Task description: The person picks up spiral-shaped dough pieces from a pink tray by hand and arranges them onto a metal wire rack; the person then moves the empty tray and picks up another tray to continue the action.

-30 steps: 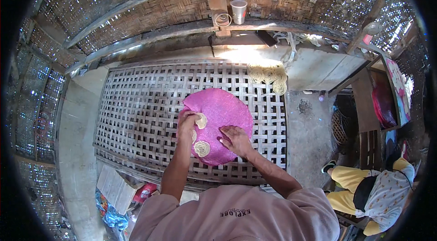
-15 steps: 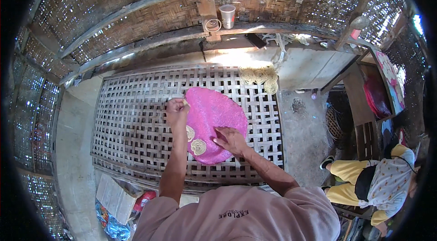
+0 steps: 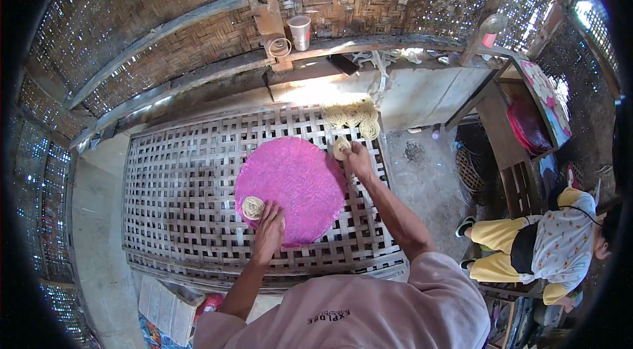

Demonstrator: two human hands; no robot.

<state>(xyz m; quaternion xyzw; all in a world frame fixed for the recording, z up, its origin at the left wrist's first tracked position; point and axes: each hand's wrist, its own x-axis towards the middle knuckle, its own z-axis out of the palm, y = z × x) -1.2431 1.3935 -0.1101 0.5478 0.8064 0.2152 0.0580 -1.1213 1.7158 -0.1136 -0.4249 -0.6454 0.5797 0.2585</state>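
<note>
A round pink mat (image 3: 293,181) lies on a woven bamboo-slat rack. My right hand (image 3: 359,161) is closed in a pinch on a cream noodle-like coil (image 3: 341,148), held over the rack just beyond the mat's right edge. Several similar coils (image 3: 351,115) sit together at the rack's far right corner. Near the mat's left rim rests another noodle-like coil (image 3: 252,208). Beside it my left hand (image 3: 269,235) lies on the mat with its fingers stretched out. Whether something is under that palm is hidden.
The bamboo rack (image 3: 178,184) spans the area before me. Along the far wall ledge are a cup (image 3: 299,32) and a dark phone (image 3: 343,64). A wooden cabinet (image 3: 488,125) stands at the right, near a dark basket (image 3: 469,171). A person (image 3: 554,243) sits at lower right.
My right hand has gone from the mat to the far right, where it holds a coil. My left hand has come nearer, to the mat's lower left. The view has shifted somewhat.
</note>
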